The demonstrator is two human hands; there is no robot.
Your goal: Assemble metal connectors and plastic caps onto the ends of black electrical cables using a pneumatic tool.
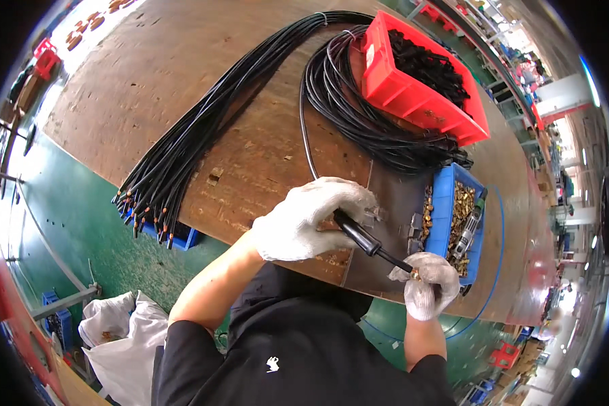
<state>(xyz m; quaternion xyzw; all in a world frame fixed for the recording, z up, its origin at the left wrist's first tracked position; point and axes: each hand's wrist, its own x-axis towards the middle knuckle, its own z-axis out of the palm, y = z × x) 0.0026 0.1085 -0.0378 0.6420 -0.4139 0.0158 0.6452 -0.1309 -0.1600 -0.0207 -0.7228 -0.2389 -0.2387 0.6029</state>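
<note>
Black shirt (318, 345), six o'clock; your left hand (301, 220), clamped on black tube (360, 235); your right hand (429, 285), four o'clock, pinching thin cable (394, 261); blue bin (442, 203), three o'clock.

You wear a black short-sleeved shirt (331, 348) with a small white figure (272, 365) printed on it, and knitted white gloves (284, 237) cover your left hand (309, 220) and right hand (431, 285).

Light is bright; glare whitens the floor (68, 176) left of the table (135, 81), lamps (591, 81) shine to its right, and fisheye distortion curves its edges.
</note>
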